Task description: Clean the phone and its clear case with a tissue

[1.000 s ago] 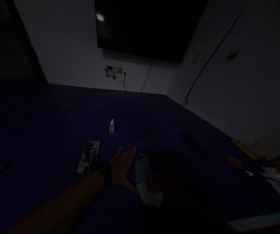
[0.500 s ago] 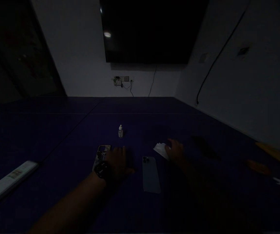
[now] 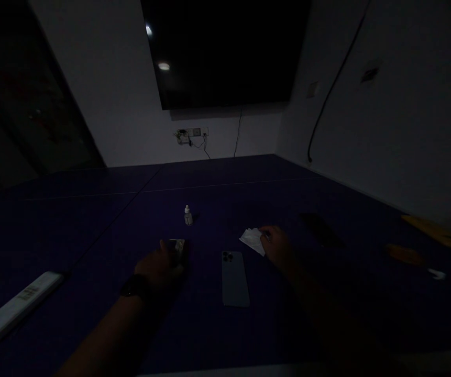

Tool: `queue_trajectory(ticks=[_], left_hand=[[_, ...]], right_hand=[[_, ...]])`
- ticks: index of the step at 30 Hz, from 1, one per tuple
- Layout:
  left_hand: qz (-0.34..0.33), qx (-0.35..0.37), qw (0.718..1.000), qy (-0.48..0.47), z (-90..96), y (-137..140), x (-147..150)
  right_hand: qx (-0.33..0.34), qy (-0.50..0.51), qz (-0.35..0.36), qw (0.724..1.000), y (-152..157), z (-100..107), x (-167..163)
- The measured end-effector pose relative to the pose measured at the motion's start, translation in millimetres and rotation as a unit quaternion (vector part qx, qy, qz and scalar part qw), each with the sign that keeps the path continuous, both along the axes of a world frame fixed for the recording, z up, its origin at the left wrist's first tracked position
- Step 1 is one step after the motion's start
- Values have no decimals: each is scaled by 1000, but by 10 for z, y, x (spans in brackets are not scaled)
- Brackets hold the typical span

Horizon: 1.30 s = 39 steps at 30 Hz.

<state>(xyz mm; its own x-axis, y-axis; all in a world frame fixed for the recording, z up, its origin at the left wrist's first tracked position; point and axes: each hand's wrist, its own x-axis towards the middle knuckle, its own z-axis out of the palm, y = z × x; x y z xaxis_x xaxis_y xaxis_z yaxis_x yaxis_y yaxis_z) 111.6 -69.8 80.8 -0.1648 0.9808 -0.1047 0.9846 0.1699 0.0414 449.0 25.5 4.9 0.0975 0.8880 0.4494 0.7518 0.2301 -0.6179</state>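
Phone (image 3: 234, 280) between left hand (image 3: 155, 268) curled round case (image 3: 178, 245) and right hand (image 3: 277, 245) pinched on white tissue (image 3: 252, 240).

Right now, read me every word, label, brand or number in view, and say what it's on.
No text is readable.
Long white bar: printed patch and dark round mark, too blurred to read.
Small bottle: markings too small and dim.
Phone: no lettering can be made out on its back.

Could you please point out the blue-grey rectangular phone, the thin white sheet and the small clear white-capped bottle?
Blue-grey rectangular phone (image 3: 235, 280): head view, middle of its back.
Thin white sheet (image 3: 252, 241): head view, its uncovered part.
Small clear white-capped bottle (image 3: 188, 218): head view, its body.
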Motion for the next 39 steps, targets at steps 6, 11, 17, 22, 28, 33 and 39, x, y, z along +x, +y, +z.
queue_trajectory(ticks=[6, 11, 17, 22, 28, 33, 39], left_hand=[[-126, 37, 986, -98, -85, -249, 853], [-129, 26, 984, -120, -171, -254, 1385], [-114, 39, 987, -109, -308, -185, 1484], [-113, 36, 985, -128, -391, -192, 1454], [-129, 56, 980, -138, -459, -343, 1432], [-144, 87, 969, -179, -581, -376, 1403], [-127, 132, 943, -279, -798, -360, 1382]], right_hand=[[-87, -4, 84, 993, -198, 102, -145], [-127, -26, 129, 983, -272, 143, -271], [-155, -59, 155, 974, -321, 182, -364], [-165, -88, 156, 970, -363, 212, -425], [-182, -118, 154, 964, -362, 235, -514], [-220, -86, 158, 959, -286, 204, -524], [-233, 54, 170, 956, -236, 129, -580]])
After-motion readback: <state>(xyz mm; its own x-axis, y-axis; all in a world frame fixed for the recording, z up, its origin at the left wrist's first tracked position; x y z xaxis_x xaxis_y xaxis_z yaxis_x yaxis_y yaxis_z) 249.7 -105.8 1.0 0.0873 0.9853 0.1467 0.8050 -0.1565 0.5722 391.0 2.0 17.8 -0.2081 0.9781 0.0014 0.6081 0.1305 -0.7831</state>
